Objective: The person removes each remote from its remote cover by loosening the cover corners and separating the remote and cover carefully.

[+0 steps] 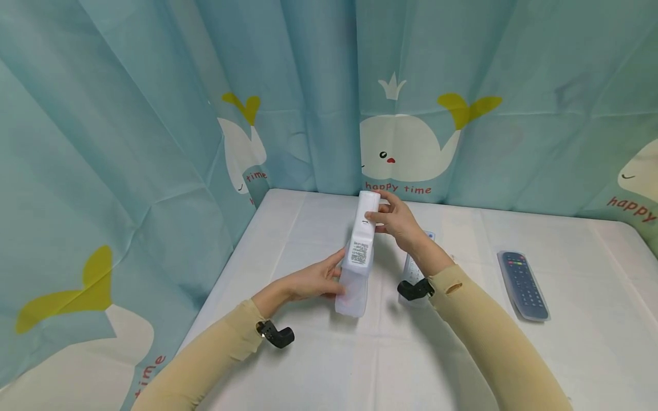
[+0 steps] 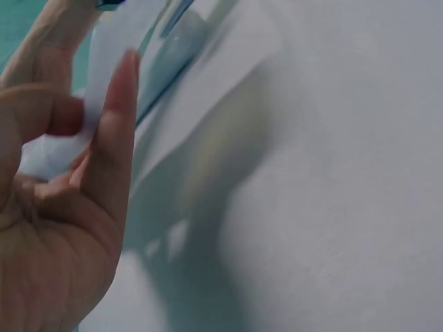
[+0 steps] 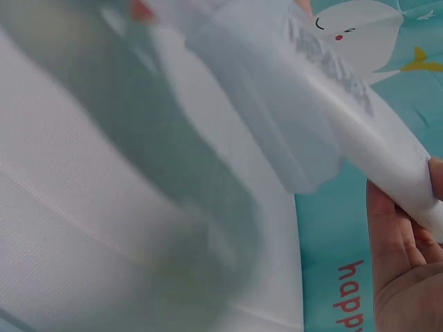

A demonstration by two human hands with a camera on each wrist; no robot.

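A white remote control [image 1: 362, 231], with a printed label on its visible face, is partly inside a translucent sleeve-like cover [image 1: 352, 298], held tilted over the table. My left hand [image 1: 315, 279] pinches the lower part of the cover between thumb and fingers. At the upper end, my right hand [image 1: 401, 221] grips the bare part of the remote. In the right wrist view, the cover [image 3: 266, 104] surrounds one end of the remote [image 3: 381, 149], and the other end sticks out into the right hand [image 3: 405, 266].
A dark remote control [image 1: 524, 285] in a clear cover lies on the white-clothed table [image 1: 591, 348] at the right. Another white remote [image 1: 413, 270] lies beneath the right forearm, partly hidden. A blue curtain [image 1: 319, 85] with whale prints hangs behind and left of the table.
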